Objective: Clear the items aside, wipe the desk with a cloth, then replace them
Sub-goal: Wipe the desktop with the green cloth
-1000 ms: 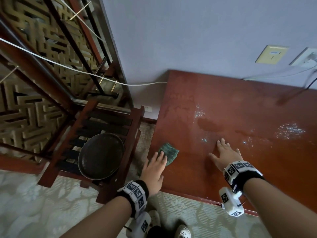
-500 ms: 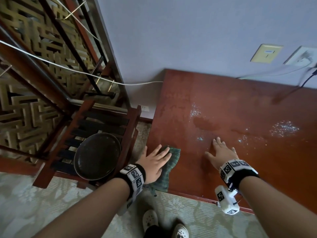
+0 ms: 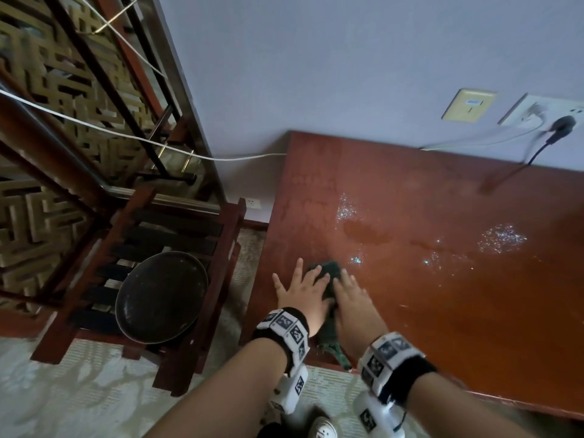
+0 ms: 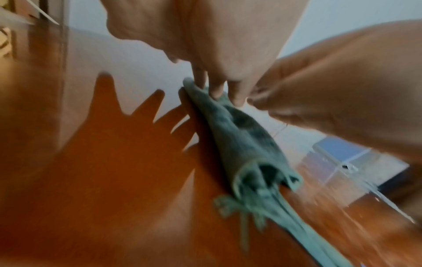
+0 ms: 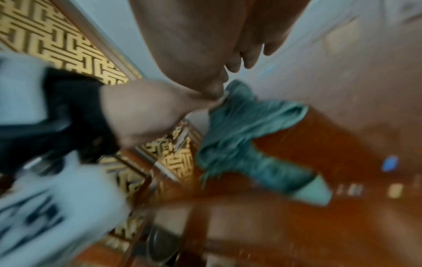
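Observation:
A crumpled green cloth (image 3: 329, 269) lies at the near left corner of the red-brown desk (image 3: 442, 305), and one end hangs over the front edge. My left hand (image 3: 308, 281) presses flat on it with the fingers spread. Right beside it, my right hand (image 3: 349, 290) lies on the cloth too, fingers pointing away from me. In the left wrist view the cloth (image 4: 239, 130) bunches into a ridge under my left fingertips (image 4: 217, 90), with my right hand (image 4: 331, 90) close by. The right wrist view shows the cloth (image 5: 239, 122) draped over the desk corner.
Wet patches and glittering droplets (image 3: 502, 238) lie on the desk further right. A dark round tray (image 3: 161, 295) sits on a wooden slatted rack left of the desk. Wall sockets with a black plug (image 3: 562, 124) and cables are at the back right. Carpet lies below.
My left hand has pushed the cloth right, away from the desk's left edge. My right hand has slid left and now lies on the cloth beside the left.

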Available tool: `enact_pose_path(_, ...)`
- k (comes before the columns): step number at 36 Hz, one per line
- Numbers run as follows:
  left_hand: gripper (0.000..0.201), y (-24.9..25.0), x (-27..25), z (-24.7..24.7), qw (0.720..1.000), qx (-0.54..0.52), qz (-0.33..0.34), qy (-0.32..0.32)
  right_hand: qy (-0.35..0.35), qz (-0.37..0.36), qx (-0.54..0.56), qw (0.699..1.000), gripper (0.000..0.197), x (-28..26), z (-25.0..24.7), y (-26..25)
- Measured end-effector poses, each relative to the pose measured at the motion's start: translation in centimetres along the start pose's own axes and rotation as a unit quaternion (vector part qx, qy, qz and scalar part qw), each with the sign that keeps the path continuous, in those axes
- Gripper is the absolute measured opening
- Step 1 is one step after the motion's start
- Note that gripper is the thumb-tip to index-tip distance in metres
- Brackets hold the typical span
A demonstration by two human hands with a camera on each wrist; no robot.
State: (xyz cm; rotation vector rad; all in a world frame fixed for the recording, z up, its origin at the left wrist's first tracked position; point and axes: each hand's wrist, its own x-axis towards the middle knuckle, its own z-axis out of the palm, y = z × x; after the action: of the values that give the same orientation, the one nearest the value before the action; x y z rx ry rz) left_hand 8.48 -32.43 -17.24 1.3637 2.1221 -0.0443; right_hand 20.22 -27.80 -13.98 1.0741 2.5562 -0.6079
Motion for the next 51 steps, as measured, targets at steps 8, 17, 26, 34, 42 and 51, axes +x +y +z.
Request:
enact_pose_path(8,0.053,-4.8,1.0,-3.1,0.998,0.005,-0.029,0.062,-0.058,0.027,-0.068,0.996,0.079,1.3,3.5,-2.9)
enact_pose_path(17,0.061,-7.3,2.8,-4.7,0.997,0.032,-0.040,0.051,-0.098,-0.037,-0.103,0.989,0.080,6.5,0.5,-3.1)
enact_pose_path(26,0.064,-7.7,6.3,-6.9,0.998,0.038,-0.038,0.038,-0.123,-0.011,-0.133,0.983,0.074,13.6,-3.2,-3.7)
enact_pose_path(34,0.066,-7.0,11.1,-10.3,0.998,0.060,-0.021,0.026,-0.139,0.002,-0.143,0.980,0.070,20.7,-7.7,-1.9)
enact_pose_path(42,0.065,-6.0,17.2,-14.9,0.997,0.067,-0.017,0.034,-0.119,0.003,-0.133,0.984,0.068,28.5,-12.2,0.9)
enact_pose_path(51,0.067,-4.1,24.4,-17.8,0.998,0.058,-0.023,0.029,-0.085,-0.006,-0.100,0.991,0.063,36.5,-16.6,5.1)
